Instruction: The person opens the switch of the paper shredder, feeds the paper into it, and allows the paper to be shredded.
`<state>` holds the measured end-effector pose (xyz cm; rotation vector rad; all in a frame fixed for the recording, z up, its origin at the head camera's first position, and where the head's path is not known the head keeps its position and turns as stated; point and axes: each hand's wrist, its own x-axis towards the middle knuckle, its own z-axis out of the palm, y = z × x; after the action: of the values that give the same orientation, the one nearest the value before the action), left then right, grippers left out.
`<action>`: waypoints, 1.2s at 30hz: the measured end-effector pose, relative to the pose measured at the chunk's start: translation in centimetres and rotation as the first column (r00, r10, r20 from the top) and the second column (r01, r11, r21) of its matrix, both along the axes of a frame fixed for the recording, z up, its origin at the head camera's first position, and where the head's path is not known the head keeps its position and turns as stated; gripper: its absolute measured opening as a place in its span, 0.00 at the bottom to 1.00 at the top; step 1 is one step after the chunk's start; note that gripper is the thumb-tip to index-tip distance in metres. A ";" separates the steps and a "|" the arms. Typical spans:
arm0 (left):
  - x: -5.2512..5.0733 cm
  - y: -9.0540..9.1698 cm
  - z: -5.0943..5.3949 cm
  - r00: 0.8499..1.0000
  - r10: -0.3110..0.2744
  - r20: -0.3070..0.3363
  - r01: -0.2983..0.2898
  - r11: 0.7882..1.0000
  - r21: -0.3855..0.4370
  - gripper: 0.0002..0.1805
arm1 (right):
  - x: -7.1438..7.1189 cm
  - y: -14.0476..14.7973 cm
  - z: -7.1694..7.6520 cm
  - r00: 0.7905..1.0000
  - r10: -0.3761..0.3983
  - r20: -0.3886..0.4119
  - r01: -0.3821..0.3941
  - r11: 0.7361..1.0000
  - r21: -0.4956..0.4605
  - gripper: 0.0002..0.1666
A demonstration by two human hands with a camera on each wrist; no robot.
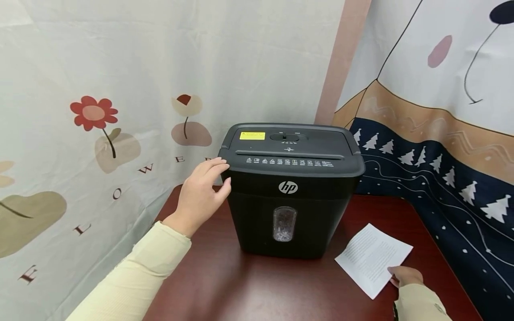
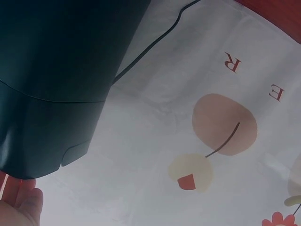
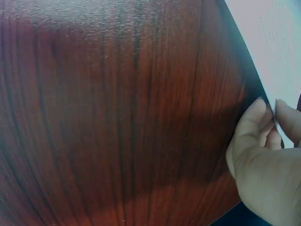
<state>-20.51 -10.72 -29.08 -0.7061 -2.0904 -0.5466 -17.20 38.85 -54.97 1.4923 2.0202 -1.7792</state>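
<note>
A black paper shredder [image 1: 257, 209] with an hp logo stands upright on the table, paper shreds showing through its front window [image 1: 284, 224]. At the top left corner of its lid, my left hand [image 1: 203, 194] rests its fingertips with the fingers fairly straight. The left wrist view shows these fingers [image 2: 19, 193] at the edge of the shredder [image 2: 51, 61]. Lower right in the head view, my right hand [image 1: 407, 276] pinches the edge of a printed paper sheet [image 1: 373, 258]. In the right wrist view, thumb and fingers of the right hand [image 3: 268, 155] grip the paper [image 3: 273, 42].
The reddish-brown table [image 1: 209, 276] carries the shredder. A white curtain [image 1: 257, 67] with flower prints hangs behind and left. A patterned dark blue cloth [image 1: 441, 214] hangs along the right side. A black cord [image 2: 153, 44] runs from behind the shredder.
</note>
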 end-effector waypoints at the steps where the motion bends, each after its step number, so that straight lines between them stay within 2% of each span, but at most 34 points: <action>1: 0.0 0.0 0.0 1.000 -0.001 0.006 0.001 1.000 0.003 0.13 | -0.1 0.2 -0.2 1.000 0.002 -0.008 -0.002 1.000 -0.004 0.32; 4: 0.1 -0.1 0.0 1.000 -0.007 0.017 0.006 1.000 0.007 0.14 | 0.0 0.5 -0.2 0.999 0.016 -0.047 -0.017 1.000 -0.023 0.32; 10: 0.3 -0.2 0.0 0.999 -0.018 0.028 0.018 1.000 0.002 0.15 | 0.7 0.3 0.9 0.993 0.037 -0.113 -0.041 0.998 -0.037 0.33; 20: 0.5 -0.1 0.0 0.998 -0.012 0.057 0.012 1.000 0.000 0.16 | 2.0 0.6 1.5 0.970 0.099 -0.222 -0.098 0.995 0.016 0.31; 28: 0.5 0.0 -0.1 0.999 -0.010 0.054 0.009 1.000 0.011 0.17 | 2.3 0.5 2.5 0.960 0.115 -0.253 -0.114 0.993 0.017 0.30; 36: 0.6 0.1 -0.2 0.999 -0.007 0.042 0.007 1.000 0.017 0.17 | 2.6 1.1 3.5 0.950 0.128 -0.284 -0.142 0.989 -0.032 0.28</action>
<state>-19.92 -10.62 -29.25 -0.6978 -2.1203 -0.5869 -14.56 39.95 -51.43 1.1082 2.1192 -2.0673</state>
